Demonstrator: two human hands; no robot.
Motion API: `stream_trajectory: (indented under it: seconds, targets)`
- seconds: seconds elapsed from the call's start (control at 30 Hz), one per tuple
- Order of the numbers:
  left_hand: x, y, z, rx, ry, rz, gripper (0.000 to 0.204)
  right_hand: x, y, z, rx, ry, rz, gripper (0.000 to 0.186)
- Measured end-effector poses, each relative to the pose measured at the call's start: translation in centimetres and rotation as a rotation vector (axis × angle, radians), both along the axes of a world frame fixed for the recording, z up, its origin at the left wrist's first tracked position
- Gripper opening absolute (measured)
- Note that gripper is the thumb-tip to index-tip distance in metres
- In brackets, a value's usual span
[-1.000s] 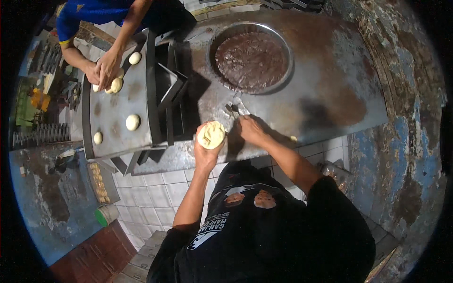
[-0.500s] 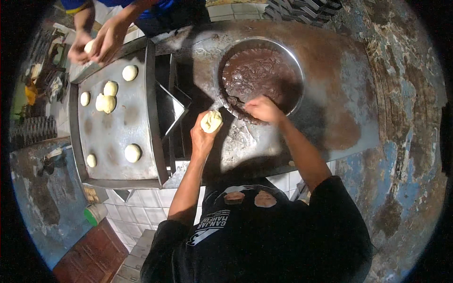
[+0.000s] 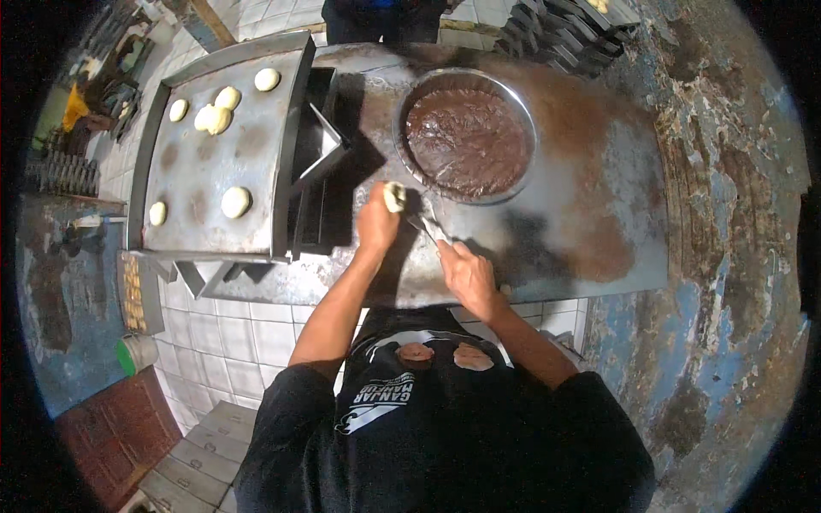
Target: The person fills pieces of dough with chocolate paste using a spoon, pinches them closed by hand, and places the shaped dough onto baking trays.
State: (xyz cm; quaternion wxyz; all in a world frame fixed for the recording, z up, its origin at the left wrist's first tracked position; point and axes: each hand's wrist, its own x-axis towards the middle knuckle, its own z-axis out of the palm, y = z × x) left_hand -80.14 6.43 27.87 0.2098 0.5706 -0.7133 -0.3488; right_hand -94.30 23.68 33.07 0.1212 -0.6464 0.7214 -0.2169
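Observation:
My left hand (image 3: 377,226) is curled around a piece of pale dough (image 3: 394,197), which shows past the fingers at its upper right. In my closed right hand (image 3: 468,274) is a slim metal utensil (image 3: 422,225), its far end reaching to the dough. Whether that end is a spoon or a spatula is too small to tell. Beyond both hands stands a round metal bowl (image 3: 532,162) of thick dark brown paste (image 3: 469,141), smooth and shiny on top. At the left, several pale dough balls (image 3: 235,202) sit on a metal tray (image 3: 197,162), a few of them touching.
The worn metal table (image 3: 590,222) carries the bowl and brown smears. Angled metal supports (image 3: 323,158) jut out beside the tray. At the back right are stacked dark metal racks (image 3: 564,38). A person in dark clothes (image 3: 382,21) stands across the table. Peeling wall (image 3: 727,282) bounds the right.
My right hand has come out of the bowl with the utensil and moved to the dough in my left. The other person's hands have gone from view. The whole view has shifted.

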Motion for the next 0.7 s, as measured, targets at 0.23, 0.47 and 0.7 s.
stream_trajectory:
  seconds: [0.23, 0.47, 0.7]
  targets:
    - [2.3, 10.2, 0.3, 0.416, 0.646, -0.358, 0.068, -0.7, -0.4, -2.5, 0.118, -0.989, -0.365, 0.051]
    - [2.7, 18.9, 4.8, 0.452, 0.751, -0.208, 0.048, 2.9, 11.1, 4.6, -0.223, -0.431, 0.069, 0.052]
    - [2.5, 24.9, 10.3, 0.351, 0.760, -0.240, 0.029, 3.7, 15.6, 4.5, -0.313, -0.603, -0.104, 0.035]
